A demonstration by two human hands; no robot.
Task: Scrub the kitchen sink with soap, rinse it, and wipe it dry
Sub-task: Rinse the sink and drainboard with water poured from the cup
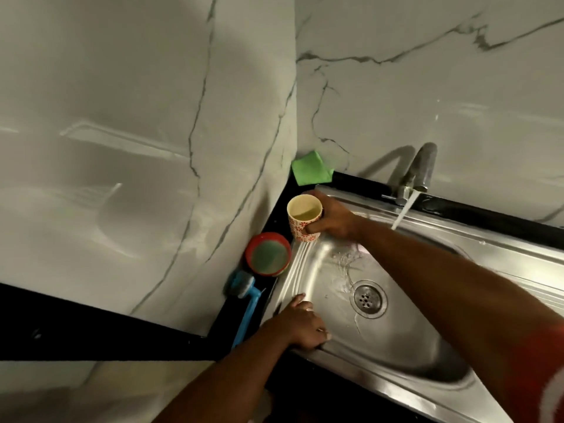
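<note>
A stainless steel sink [406, 346] with a round drain [370, 298] fills the lower right. Water runs from the tap [412, 175] into the basin. My right hand [331, 219] grips a white cup with red flowers [303, 219], holding it upright over the sink's far left corner; there is liquid inside it. My left hand [302, 326] rests on the sink's near left rim, fingers curled over the edge.
A red round tub of soap [268, 254] and a blue-handled scrub brush [245, 303] lie on the black counter left of the sink. A green cloth [309, 167] sits in the wall corner. Marble walls close in at the back and left.
</note>
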